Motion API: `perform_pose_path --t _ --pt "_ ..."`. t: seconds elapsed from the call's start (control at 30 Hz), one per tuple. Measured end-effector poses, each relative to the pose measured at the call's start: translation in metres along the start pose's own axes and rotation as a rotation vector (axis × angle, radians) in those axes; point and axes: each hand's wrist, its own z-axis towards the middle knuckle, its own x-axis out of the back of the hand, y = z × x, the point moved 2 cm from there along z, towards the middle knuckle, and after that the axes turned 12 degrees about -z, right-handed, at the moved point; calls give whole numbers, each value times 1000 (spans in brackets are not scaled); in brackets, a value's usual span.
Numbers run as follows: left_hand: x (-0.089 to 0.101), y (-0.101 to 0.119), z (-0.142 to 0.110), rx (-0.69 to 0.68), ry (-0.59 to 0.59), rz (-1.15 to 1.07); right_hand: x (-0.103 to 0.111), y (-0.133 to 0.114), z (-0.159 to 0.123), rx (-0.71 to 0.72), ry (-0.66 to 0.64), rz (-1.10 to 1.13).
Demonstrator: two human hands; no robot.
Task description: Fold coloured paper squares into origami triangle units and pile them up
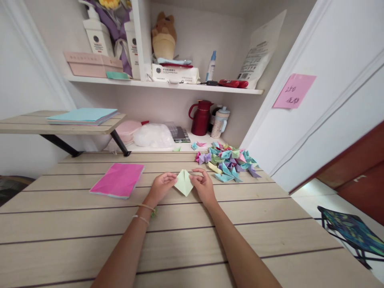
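Observation:
A pale green folded paper (183,182), diamond-shaped, lies on the wooden table (180,240) between both hands. My left hand (162,186) pinches its left edge with curled fingers. My right hand (203,184) pinches its right edge and top. A stack of square paper with a pink sheet on top (118,180) lies to the left of my left hand. A heap of several folded paper pieces (229,161) in purple, blue, green and pink sits just beyond and to the right of my right hand.
A small side shelf (39,124) holds blue paper sheets (82,116). Against the back wall stand a red jug (201,118), a cup (220,122) and a clear plastic bag (153,136). A folding stool (352,234) stands on the floor at right.

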Motion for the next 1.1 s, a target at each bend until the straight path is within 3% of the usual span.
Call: perform_pose_path --t 0.13,0.27,0.47,0.63,0.83,1.1 --pt "3 1 1 -63 41 -2 0 -1 -1 31 -75 -84" --pt "-1 0 -2 -30 -40 38 0 -1 -2 55 -141 -216" --pt "-2 -2 -2 -68 -44 138 -2 -1 -2 78 -111 -313" --pt "2 -3 1 -131 0 273 -4 -1 -4 -4 -119 -247" --pt "-2 -3 -1 -70 -85 227 -6 -9 -6 22 -195 -174" --pt "-4 1 -1 -115 -71 224 -5 -6 -5 56 -187 -245"
